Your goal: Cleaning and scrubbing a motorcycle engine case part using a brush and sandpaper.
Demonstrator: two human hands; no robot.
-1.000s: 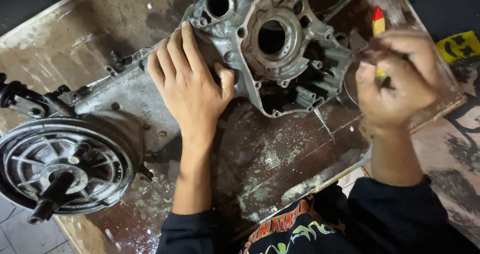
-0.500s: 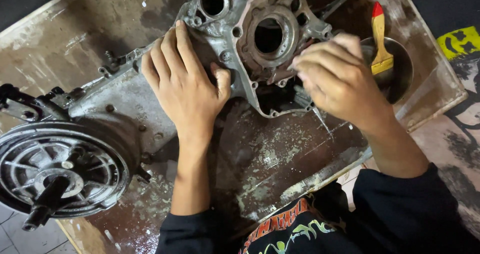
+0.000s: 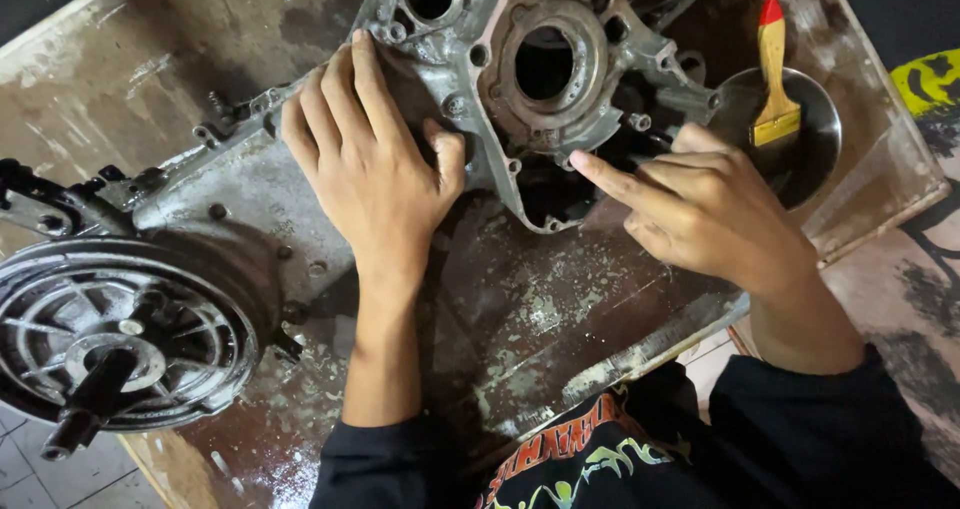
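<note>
A grey cast-metal engine case (image 3: 520, 79) lies flat on a stained, rust-brown tray (image 3: 560, 309) set on the counter — dull, greasy and pitted, with dark grime in its recesses. Two round openings show in its upper part: a smaller bore near the top edge and a larger ringed bore beside it, the ring dotted with small bolt holes. Below the ring the casting opens into a dark, irregular cavity. To the left the case runs on as a long smooth cover and ends in one round finned drum (image 3: 120, 339) with a black shaft standing out of its middle.

The left hand (image 3: 375, 164) lies flat on the case, palm down, all five fingers spread wide, the thumb reaching toward the cavity; it holds nothing. The right hand (image 3: 700, 209) is loosely curled with its forefinger stretched out — the fingertip touches the case's edge just below the large ring, at the rim of the cavity. It grips nothing either.

Behind the right hand stands one round metal bowl (image 3: 815, 149) with dark liquid, and one paintbrush (image 3: 772, 69) with a yellow wooden handle and red tip rests in it, bristles down. Both sleeves are black.
</note>
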